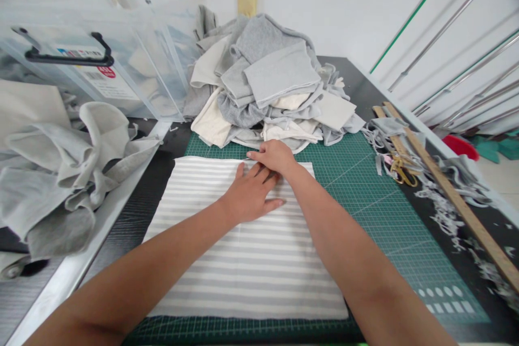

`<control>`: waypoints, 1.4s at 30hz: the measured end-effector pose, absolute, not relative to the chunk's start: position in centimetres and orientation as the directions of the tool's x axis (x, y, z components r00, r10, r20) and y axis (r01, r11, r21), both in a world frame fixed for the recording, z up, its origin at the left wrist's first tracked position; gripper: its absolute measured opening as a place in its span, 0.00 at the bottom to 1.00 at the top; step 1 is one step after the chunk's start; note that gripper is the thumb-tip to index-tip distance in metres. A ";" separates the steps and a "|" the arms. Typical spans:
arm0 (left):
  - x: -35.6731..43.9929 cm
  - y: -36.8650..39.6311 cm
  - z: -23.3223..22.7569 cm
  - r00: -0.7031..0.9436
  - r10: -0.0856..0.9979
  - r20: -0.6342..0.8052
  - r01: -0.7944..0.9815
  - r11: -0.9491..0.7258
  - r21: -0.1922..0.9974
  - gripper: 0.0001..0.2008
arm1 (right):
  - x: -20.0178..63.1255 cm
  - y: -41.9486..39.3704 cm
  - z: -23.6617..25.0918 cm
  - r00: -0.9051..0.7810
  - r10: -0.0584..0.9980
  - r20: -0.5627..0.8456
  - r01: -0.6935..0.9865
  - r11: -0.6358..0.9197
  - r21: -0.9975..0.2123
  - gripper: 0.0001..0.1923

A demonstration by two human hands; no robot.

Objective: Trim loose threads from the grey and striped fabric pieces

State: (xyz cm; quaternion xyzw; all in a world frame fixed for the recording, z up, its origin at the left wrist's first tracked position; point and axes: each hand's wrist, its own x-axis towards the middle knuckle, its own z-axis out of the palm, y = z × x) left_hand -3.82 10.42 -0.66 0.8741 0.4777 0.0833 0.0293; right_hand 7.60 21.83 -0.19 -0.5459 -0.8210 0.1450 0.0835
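A piece of grey-and-white striped fabric (211, 243) lies flat on the green cutting mat (365, 189). My left hand (250, 194) rests on the cloth with its fingers stretched out towards the far edge. Just beyond it, my right hand (276, 157) is closed at that far edge, crossing over near the left fingertips. A thin dark sliver shows by the right thumb and forefinger, too small to name. The right hand's other fingers are curled out of sight.
A heap of grey and cream fabric pieces (279, 75) sits behind the mat. Clear plastic bins (121, 86) and more grey cloth (52, 173) are at left. Gold-handled scissors (402, 173), a wooden ruler (458, 200) and scraps lie along the right edge.
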 end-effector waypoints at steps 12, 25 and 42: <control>-4.0 10.4 -0.8 0.534 0.840 0.093 0.830 -0.542 0.130 0.30 | 7.8 22.2 -0.2 -0.394 0.918 -0.051 0.849 0.342 -0.402 0.28; -4.0 10.3 -0.9 0.543 0.835 0.091 0.829 -0.550 0.098 0.30 | 7.5 21.8 0.0 -0.431 0.902 -0.027 0.862 0.403 -0.308 0.29; -3.9 10.3 -1.0 0.545 0.834 0.083 0.830 -0.551 0.089 0.30 | 7.0 21.7 -0.2 -0.410 0.912 -0.008 0.884 0.395 -0.249 0.26</control>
